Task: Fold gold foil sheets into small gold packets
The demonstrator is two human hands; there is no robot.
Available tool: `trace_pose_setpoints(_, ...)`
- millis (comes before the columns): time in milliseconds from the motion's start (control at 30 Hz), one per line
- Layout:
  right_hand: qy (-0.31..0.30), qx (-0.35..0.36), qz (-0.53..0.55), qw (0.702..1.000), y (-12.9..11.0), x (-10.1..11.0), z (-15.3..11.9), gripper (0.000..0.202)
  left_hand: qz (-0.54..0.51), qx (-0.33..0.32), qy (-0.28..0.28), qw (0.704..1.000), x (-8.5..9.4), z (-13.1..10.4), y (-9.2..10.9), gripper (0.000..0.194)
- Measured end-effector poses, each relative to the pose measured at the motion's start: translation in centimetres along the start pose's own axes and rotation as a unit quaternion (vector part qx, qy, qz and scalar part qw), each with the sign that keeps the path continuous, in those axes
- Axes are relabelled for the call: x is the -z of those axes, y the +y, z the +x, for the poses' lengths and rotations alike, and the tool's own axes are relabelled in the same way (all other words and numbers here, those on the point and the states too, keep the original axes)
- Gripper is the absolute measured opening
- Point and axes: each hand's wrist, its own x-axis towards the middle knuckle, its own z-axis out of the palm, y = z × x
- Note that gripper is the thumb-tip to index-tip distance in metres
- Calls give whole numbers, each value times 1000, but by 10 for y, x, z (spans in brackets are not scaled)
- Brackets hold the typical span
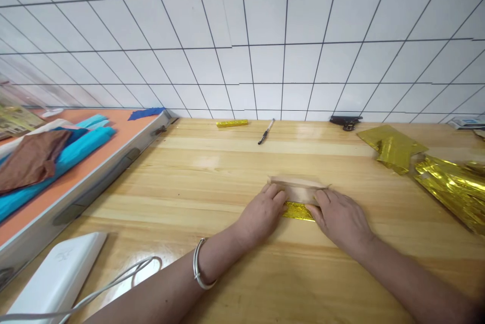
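Both hands are at a tan, paper-like strip with shiny gold foil along its near edge, low over the wooden table. My left hand has its fingers curled over the strip's left end, and a silver bangle circles that wrist. At the other end, my right hand pinches the strip, its thumb by the foil. The strip's far edge is smeared by motion. Both ends of the strip and foil are partly hidden under the fingers.
A small gold roll, a pen and a black clip-like object lie near the tiled wall. Crumpled gold foil is at right. An orange-topped surface with cloths, a white device and a cable are at left.
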Motion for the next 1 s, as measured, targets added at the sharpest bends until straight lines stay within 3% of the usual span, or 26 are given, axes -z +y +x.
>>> trace_pose_setpoints(200,25,-20,84,996,20,-6,4,21,86,-74,-65,991,8,-5,8,38)
trace_pose_setpoints(367,88,-30,117,989,32,-6,16,28,159,-91,-88,979,13,-4,18,38)
trace_pose_setpoints(500,69,22,108,992,30,1,33,40,183,-109,-97,972,13,-4,22,38)
trace_pose_setpoints(667,32,87,105,990,24,1,48,21,203,-109,-108,967,14,-11,28,41)
trace_pose_setpoints(1000,39,208,116,970,20,-1,30,21,252,-101,-98,957,15,-23,41,45)
